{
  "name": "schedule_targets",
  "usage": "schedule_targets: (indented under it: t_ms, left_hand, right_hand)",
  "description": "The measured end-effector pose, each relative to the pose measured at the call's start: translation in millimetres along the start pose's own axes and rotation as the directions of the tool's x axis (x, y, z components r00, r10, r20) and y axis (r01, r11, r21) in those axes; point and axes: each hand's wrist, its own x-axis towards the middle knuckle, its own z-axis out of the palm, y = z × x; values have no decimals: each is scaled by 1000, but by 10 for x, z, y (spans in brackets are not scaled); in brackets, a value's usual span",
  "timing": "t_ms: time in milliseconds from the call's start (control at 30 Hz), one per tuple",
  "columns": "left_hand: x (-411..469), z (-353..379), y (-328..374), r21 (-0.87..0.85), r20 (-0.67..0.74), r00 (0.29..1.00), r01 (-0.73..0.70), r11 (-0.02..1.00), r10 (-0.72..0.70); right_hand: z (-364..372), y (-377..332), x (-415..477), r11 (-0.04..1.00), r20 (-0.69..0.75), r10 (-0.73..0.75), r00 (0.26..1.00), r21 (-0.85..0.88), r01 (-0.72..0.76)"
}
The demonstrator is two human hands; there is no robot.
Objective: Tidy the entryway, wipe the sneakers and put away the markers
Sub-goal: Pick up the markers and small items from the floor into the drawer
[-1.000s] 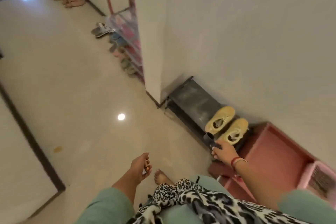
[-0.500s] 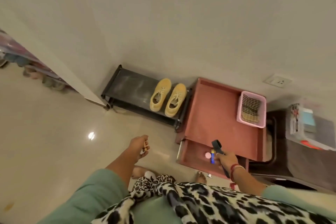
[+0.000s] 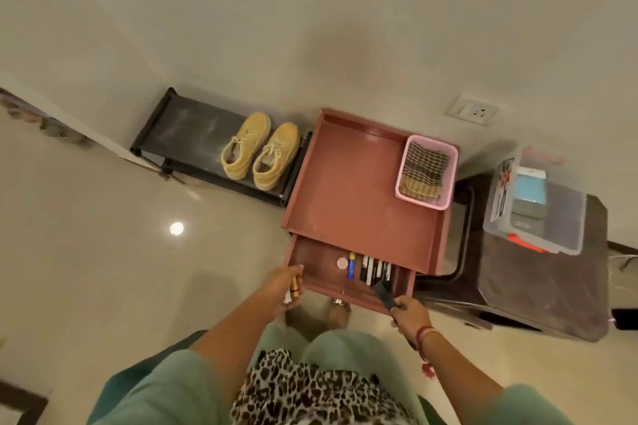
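Both arms stretched forward out of pale green sleeves (image 3: 165, 386), bare from the elbow. The left arm (image 3: 234, 331) ran toward 1 o'clock, and the left grip (image 3: 286, 283) curled, knuckles up, round a couple of markers (image 3: 294, 289) whose ends showed at its 5 o'clock side. The right arm (image 3: 459, 369) ran toward 10 o'clock, with a red thread (image 3: 424, 335) round its wrist. The right grip (image 3: 409, 316) held a dark marker (image 3: 384, 293) pointing to 11 o'clock. The grips were well apart.
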Motion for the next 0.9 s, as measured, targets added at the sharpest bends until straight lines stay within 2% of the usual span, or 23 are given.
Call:
schedule_targets:
  t_ms: [133, 300, 500, 733, 900]
  left_hand:
    - [403, 81, -40, 62, -53, 998, 47, 997, -43]
    - [1061, 253, -35, 23, -95, 993, 73, 997, -70]
    - [1784, 208, 26, 87, -79, 996, -24, 996, 31]
    - [2299, -189, 114, 224, -57, 993, -91, 970, 106]
    - [2506, -490, 121, 30, 29, 994, -106, 994, 105]
  right_hand:
    - [170, 112, 402, 995, -15, 22, 1000, 96, -20]
    - [561, 169, 1027, 980, -27, 49, 998, 194, -43]
    - [1278, 17, 1729, 963, -62, 86, 994, 262, -67]
    - [1948, -409, 2078, 971, -244, -33, 969, 221, 89]
    - [2329, -629, 2369, 974, -301, -14, 954, 211, 81]
